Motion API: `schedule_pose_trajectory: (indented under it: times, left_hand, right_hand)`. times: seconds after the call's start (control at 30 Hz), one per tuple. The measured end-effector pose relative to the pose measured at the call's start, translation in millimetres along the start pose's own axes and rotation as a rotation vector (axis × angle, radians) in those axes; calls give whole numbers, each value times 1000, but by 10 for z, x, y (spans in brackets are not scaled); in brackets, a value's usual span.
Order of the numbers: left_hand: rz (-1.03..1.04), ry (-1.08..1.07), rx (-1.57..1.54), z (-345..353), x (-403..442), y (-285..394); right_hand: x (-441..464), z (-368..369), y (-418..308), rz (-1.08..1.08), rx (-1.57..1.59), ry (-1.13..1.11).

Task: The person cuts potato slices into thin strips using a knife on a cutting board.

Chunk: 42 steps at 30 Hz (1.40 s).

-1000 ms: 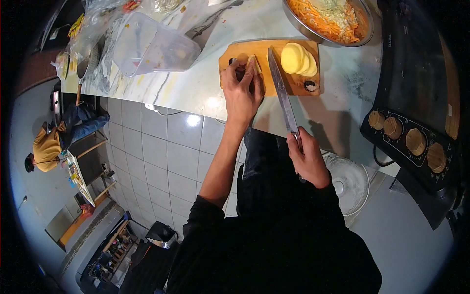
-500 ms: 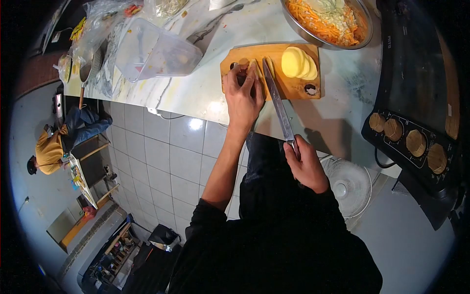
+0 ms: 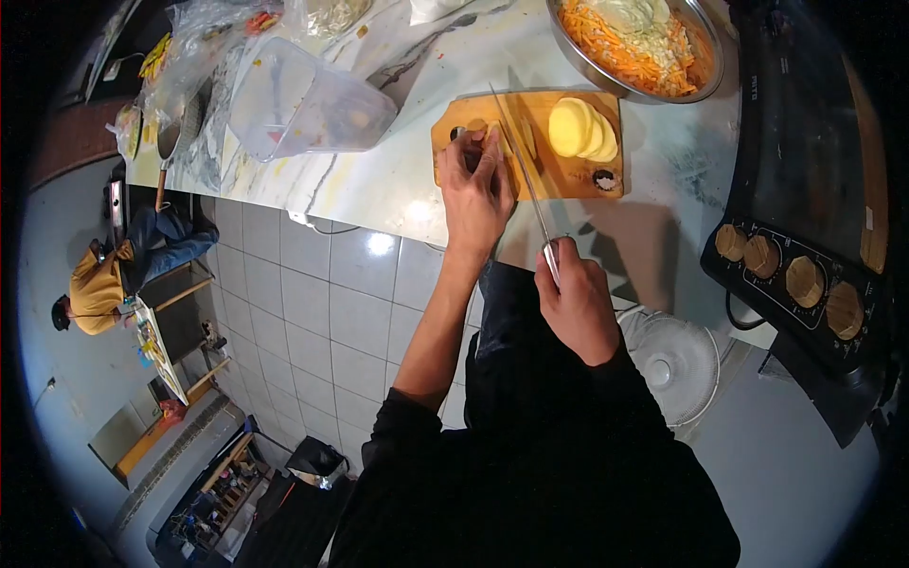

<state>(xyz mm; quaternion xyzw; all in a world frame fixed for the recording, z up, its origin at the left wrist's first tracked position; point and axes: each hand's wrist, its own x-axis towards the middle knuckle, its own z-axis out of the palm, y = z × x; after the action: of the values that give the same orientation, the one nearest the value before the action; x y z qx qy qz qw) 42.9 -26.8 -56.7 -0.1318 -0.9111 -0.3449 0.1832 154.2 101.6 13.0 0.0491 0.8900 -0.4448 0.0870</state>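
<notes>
Gripping the knife point(image 3: 524, 168) in the tightly closed right hand point(image 3: 579, 301). Holding a partly hidden yellow piece point(image 3: 493, 129) under bent left hand point(image 3: 478, 199) fingers, left on the cutting board point(image 3: 561, 178).

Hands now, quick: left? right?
Left hand: fingers curled, holding a pale yellow piece on the cutting board.
Right hand: closed around the handle of the knife.

**Black top point(image 3: 549, 473), dark trousers point(image 3: 502, 331)**

On my feed, I make out a plain black top. Its left sleeve point(image 3: 405, 421) bunches in folds near the elbow; its right sleeve point(image 3: 636, 393) reaches nearly to the wrist. My trousers show a faded bluish patch.
</notes>
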Motion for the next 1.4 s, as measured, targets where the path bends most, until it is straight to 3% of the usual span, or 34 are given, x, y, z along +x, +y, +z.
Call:
schedule_pose_trajectory:
  times: [0.57, 0.7, 0.97, 1.4]
  left_hand:
    - [-3, 16, -13, -1, 3, 26]
    - [-33, -19, -25, -30, 8, 53]
    - [-36, -13, -31, 8, 3, 21]
    - [24, 10, -8, 26, 6, -20]
  right_hand:
    - [157, 108, -150, 75, -185, -44]
    - [179, 70, -195, 130, -108, -90]
    - [192, 172, -196, 173, -389, -58]
    - [368, 332, -58, 191, -334, -21]
